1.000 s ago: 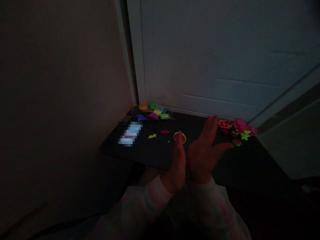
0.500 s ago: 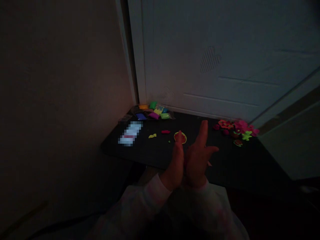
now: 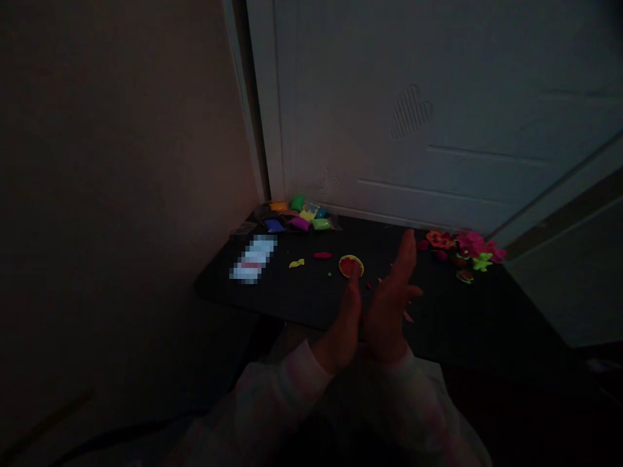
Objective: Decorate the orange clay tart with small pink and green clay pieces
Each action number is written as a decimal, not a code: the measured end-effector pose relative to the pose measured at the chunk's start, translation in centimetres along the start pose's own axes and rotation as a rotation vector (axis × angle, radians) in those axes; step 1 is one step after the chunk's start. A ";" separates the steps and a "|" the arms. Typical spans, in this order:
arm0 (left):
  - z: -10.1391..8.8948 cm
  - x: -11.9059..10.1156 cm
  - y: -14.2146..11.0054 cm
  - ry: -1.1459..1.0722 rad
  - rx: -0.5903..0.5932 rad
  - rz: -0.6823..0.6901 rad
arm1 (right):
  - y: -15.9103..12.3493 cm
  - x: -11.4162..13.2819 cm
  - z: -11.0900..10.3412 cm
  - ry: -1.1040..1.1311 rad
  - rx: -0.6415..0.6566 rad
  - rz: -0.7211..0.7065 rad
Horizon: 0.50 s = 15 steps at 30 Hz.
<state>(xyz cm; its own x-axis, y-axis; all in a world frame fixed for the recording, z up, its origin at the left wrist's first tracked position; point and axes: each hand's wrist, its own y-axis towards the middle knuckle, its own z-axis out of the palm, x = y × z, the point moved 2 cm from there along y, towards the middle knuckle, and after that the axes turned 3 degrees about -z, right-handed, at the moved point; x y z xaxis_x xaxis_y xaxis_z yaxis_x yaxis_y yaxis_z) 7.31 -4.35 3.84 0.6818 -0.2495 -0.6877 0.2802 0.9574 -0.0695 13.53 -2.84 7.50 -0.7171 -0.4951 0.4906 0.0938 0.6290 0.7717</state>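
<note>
My left hand [image 3: 344, 327] and my right hand [image 3: 390, 311] are held up palm toward palm over the near side of the dark table, fingers stretched out. Their palms come close near the heels; whether anything lies between them cannot be made out. Just beyond my left fingertips is a round red piece of clay with a yellow rim [image 3: 346, 266]. A magenta clay roll [image 3: 322, 255], a yellow clay strip [image 3: 296, 263] and a tiny green ball [image 3: 329, 274] lie left of it. Small pink scraps [image 3: 407, 316] show beside my right hand.
Bags of coloured clay [image 3: 300, 223] are piled at the back left of the table [image 3: 272, 298]. A blurred-out white rectangle [image 3: 256, 256] lies in front of them. Pink, orange and yellow-green clay shapes [image 3: 472, 245] cluster at the back right. Behind stands a pale door [image 3: 341, 97].
My right hand has shifted slightly right and its fingers tilt farther from the left ones. The gap between the fingertips is wider, uncovering a small dark red bit on the table.
</note>
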 end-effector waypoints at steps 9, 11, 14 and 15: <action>0.5 -0.1 -0.6 -0.180 0.039 -0.116 | -1.8 1.1 0.5 -0.128 0.135 -0.124; 0.0 0.3 -1.0 -0.210 0.014 -0.187 | -1.9 1.1 0.6 -0.142 0.128 -0.102; -0.6 0.5 -1.6 -0.269 -0.023 -0.243 | -2.2 0.3 0.6 -0.188 0.122 -0.069; -0.7 0.5 -1.7 -0.293 -0.028 -0.262 | -2.4 0.0 0.6 -0.197 0.130 -0.079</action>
<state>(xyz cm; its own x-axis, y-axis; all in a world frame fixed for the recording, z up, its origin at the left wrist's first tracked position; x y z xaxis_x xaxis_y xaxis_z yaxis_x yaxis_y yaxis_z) 6.77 -5.98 3.10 0.7548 -0.5128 -0.4090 0.4543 0.8585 -0.2380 12.93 -4.01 5.39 -0.8407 -0.4276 0.3322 -0.0490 0.6711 0.7398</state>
